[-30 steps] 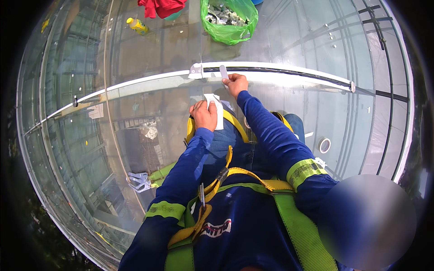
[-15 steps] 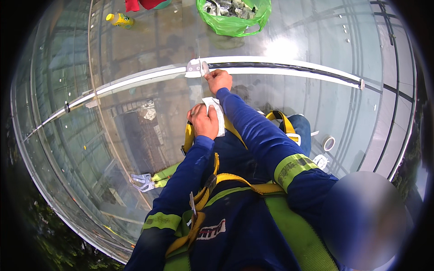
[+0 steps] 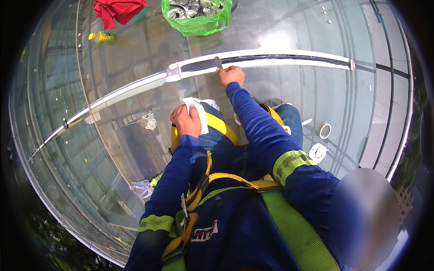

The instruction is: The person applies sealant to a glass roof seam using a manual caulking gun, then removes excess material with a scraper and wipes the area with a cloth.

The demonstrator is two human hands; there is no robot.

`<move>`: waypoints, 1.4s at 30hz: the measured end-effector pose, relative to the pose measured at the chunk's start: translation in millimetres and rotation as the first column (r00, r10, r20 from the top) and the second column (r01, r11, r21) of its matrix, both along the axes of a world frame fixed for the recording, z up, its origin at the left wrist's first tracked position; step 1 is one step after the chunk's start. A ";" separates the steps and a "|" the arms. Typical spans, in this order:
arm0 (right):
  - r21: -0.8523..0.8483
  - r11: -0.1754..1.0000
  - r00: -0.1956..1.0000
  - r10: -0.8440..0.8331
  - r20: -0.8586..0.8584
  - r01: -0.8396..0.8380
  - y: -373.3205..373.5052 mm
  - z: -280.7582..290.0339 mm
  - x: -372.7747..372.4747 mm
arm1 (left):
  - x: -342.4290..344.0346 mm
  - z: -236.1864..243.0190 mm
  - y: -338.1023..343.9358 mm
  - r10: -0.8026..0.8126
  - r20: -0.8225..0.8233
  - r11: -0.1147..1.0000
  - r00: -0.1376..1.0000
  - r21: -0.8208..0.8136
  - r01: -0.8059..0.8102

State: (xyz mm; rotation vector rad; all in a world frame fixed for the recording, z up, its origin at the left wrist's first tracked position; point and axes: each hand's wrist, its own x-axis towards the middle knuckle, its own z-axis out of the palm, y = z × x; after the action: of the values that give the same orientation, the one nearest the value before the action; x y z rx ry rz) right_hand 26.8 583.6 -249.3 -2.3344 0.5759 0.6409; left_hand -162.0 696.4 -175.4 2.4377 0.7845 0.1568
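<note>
My right hand (image 3: 232,76) is closed around a narrow flat metal spatula (image 3: 219,63). Its blade lies across a black sealant seam (image 3: 266,58) edged by white tape strips (image 3: 294,63). A grey metal fitting with screw heads (image 3: 173,72) sits at the seam's left end, a short way from the blade. Over my left thigh, my left hand (image 3: 186,120) grips a folded piece of white paper (image 3: 197,110). How the left fingertips meet the paper is partly hidden.
On the glass surface, a green plastic bag (image 3: 199,26) full of crumpled scraps stands far ahead. A yellow bottle (image 3: 103,37) and red cloth (image 3: 118,12) lie left of it. A tape roll (image 3: 324,131) and crumpled white paper (image 3: 318,153) rest by my right knee.
My right hand has moved the spatula rightward along the seam, away from the metal fitting. My left hand keeps the paper. The whole view has shifted a little.
</note>
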 end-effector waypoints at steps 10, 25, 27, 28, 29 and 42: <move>-0.036 0.996 0.997 -0.080 0.012 0.080 -109.3 -1.9 49.2 | 6.2 -0.2 -10.3 -0.018 0.027 0.997 0.999 0.072 0.017; -0.013 0.979 0.976 -0.201 0.084 0.203 -306.3 -12.5 132.8 | 24.3 -7.4 -25.8 -0.087 -0.021 0.979 0.996 0.181 0.090; -0.017 0.975 0.972 -0.217 0.091 0.220 -331.9 -12.9 145.6 | 27.0 -8.6 -27.6 -0.107 -0.025 0.975 0.994 0.191 0.109; -0.035 0.975 0.972 -0.214 0.097 0.219 -344.3 -12.9 151.7 | 29.4 -7.5 -29.9 -0.105 -0.045 0.975 0.993 0.192 0.111; -0.053 0.975 0.972 -0.211 0.101 0.218 -356.6 -13.2 156.6 | 31.5 -6.5 -32.6 -0.103 -0.065 0.975 0.993 0.192 0.114; -0.145 0.946 0.951 -0.265 0.162 0.289 -510.1 -19.5 228.4 | 53.0 -10.6 -51.9 -0.129 -0.239 0.944 0.963 0.269 0.193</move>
State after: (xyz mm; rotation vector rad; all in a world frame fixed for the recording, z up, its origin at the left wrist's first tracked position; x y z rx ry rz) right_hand 255.2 73.5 -268.8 -2.3663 0.9027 0.3042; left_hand -109.1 644.5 -186.0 2.8222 0.6878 -0.0669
